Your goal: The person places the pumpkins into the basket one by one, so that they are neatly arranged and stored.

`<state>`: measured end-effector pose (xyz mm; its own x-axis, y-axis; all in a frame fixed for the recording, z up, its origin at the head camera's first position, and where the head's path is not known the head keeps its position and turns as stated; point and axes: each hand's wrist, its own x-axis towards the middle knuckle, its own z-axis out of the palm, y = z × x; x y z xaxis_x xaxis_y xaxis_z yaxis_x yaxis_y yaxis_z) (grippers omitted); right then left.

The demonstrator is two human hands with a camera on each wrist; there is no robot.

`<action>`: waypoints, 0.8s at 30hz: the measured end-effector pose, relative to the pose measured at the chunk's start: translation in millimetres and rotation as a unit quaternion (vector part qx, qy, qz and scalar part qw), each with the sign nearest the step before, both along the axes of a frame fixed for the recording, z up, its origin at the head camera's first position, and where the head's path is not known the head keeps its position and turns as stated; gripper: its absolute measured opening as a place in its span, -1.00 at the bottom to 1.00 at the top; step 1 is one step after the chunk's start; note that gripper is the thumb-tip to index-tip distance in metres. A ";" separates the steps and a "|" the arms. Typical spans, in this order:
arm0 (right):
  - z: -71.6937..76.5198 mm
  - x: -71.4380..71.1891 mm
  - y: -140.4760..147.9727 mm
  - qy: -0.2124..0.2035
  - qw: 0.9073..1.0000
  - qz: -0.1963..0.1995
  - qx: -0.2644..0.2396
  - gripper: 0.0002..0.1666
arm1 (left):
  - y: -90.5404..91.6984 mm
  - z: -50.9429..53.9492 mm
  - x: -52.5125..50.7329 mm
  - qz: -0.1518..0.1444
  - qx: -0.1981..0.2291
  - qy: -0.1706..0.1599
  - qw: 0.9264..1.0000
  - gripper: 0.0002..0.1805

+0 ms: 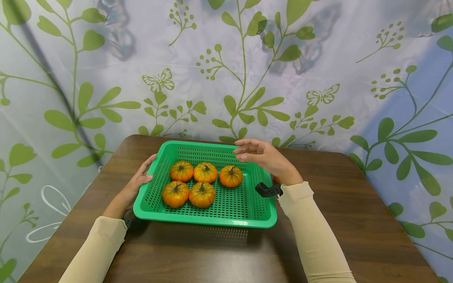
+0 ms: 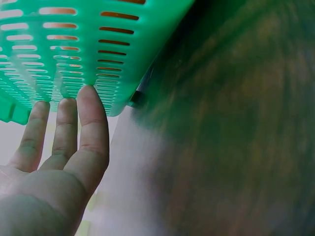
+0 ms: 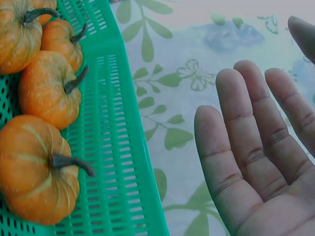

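Observation:
Several small orange pumpkins (image 1: 202, 194) with dark stems sit in a green slotted plastic basket (image 1: 226, 221) on the table. They stand mostly in its left half, one nearer the middle. My left hand (image 1: 132, 190) holds the basket's left side, thumb over the rim. In the left wrist view, its fingertips (image 2: 92, 98) press the outer slotted wall. Above the basket's back right part hovers my right hand (image 1: 263, 157), palm turned inward, fingers loosely bent and holding nothing. The right wrist view shows that hand apart from the pumpkins (image 3: 37, 169).
Just outside the basket's right side, something orange (image 1: 277, 179) shows, mostly hidden behind my right wrist. The brown wooden table (image 1: 336, 204) extends to the right and front. A cloth with green leaves and butterflies (image 1: 198, 86) hangs behind the table.

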<state>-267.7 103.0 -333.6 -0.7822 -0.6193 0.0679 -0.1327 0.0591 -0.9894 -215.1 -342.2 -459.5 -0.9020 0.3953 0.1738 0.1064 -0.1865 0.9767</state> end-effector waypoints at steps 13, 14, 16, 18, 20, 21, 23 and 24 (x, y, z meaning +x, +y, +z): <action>-5.8 4.8 36.3 -0.004 0.999 -0.043 -0.013 -0.51 | 4.6 -1.0 8.3 0.004 0.001 0.003 1.000 -0.27; -6.2 5.2 38.9 -0.002 0.999 -0.045 -0.012 -0.51 | 4.6 -1.1 8.3 0.004 0.001 0.003 1.000 -0.27; -7.1 6.4 43.8 -0.004 0.998 -0.053 -0.013 -0.53 | 4.7 -1.1 8.5 0.004 0.001 0.002 1.000 -0.27; -8.4 7.0 49.0 -0.006 0.998 -0.058 -0.016 -0.55 | 4.9 -1.0 8.9 0.005 0.001 0.001 1.000 -0.27; -9.9 7.4 53.8 -0.007 0.998 -0.059 -0.024 -0.56 | 5.0 -0.9 9.4 0.005 0.001 0.000 1.000 -0.27; -10.6 7.5 56.1 -0.007 0.998 -0.059 -0.030 -0.55 | 5.0 -0.8 9.8 0.006 0.001 -0.001 1.000 -0.27; -12.3 7.9 60.9 -0.005 0.997 -0.059 -0.041 -0.54 | 4.9 -0.7 10.5 0.006 0.001 0.000 1.000 -0.27; -13.2 8.3 63.2 -0.003 0.997 -0.061 -0.043 -0.55 | 4.8 -0.7 10.7 0.006 0.002 0.000 1.000 -0.27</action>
